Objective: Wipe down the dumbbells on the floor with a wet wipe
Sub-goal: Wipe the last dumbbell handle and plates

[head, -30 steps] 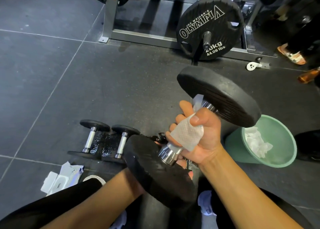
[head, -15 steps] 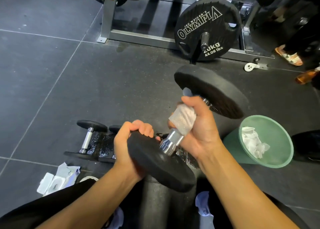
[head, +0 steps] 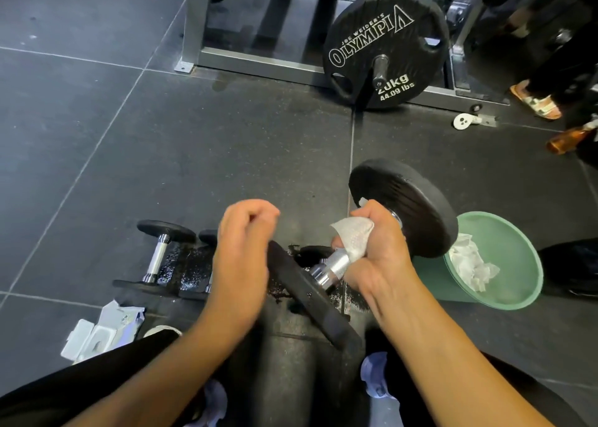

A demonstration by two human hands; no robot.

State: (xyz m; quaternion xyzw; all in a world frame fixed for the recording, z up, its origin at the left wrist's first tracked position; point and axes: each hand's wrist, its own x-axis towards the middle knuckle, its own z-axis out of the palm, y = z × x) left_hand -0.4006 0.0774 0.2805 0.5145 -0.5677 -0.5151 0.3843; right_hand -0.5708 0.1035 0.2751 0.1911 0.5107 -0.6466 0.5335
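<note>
Over floor [head: 226,142], R hand [head: 378,252] grips wipe [head: 354,236] round knurled dumbbell handle [head: 336,263], L hand [head: 242,248] fisted

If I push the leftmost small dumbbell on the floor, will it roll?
The dumbbell would probably roll, since its end plates look round. Its metal handle suggests weight for its size. The wet patch beside it may let it slip.

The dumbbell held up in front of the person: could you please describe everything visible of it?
The dumbbell has two round black plates, rubbery-looking, joined by a shiny knurled metal bar. It is off the floor and tilted, far plate higher at the right, near plate lower toward the person. The right hand grips the bar through a white wet wipe. The left hand, fingers curled, overlaps the near plate's rim; contact there cannot be told.
</note>
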